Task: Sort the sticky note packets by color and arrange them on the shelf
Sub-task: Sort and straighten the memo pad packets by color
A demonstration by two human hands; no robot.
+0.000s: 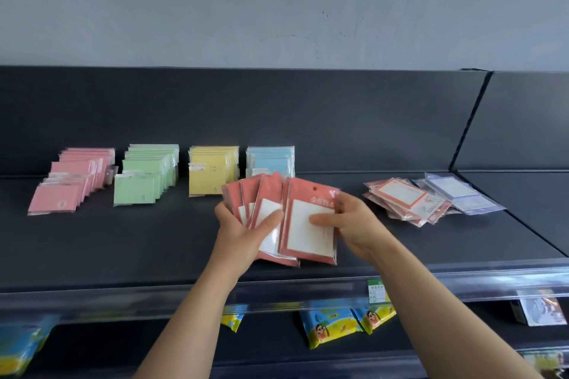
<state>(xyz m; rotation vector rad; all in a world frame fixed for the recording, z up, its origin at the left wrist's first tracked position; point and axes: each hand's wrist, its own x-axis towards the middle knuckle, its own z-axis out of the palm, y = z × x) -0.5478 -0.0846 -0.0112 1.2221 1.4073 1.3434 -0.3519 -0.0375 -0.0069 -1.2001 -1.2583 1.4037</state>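
Shelf (138, 249), L to R. Four sorted rows stand near the back panel: pink row (74, 181), green row (147, 175), yellow row (212, 172), blue row (271, 158). Each row runs front to back w/ packet faces toward the camera; the pink and green rows lean and stagger a bit. In front of the blue row, and partly covering it, are the hands w/ a fan of red packets (303, 194), held above the shelf near its front edge. Left hand (243, 231) grips the fan from below-left, thumb across the faces, fingers behind. Right hand (354, 224) pinches the frontmost packet: thumb on the white pad, fingers round its right edge. Packets are taller than wide; long axis approx upright, tipped slightly, hang-hole end up and away toward the back panel. The fan opens out to the left. Bare shelf lies just right of the blue row, straight behind the fan. Judged: the red row goes there, so the move is short and forward. Left hand is nearer the rows. Right hand is nearer the unsorted pile (400, 197), lying flat and skewed farther right, red-bordered packs overlapping purple packs (455, 194). Judged: red group in hand, purple not yet done.
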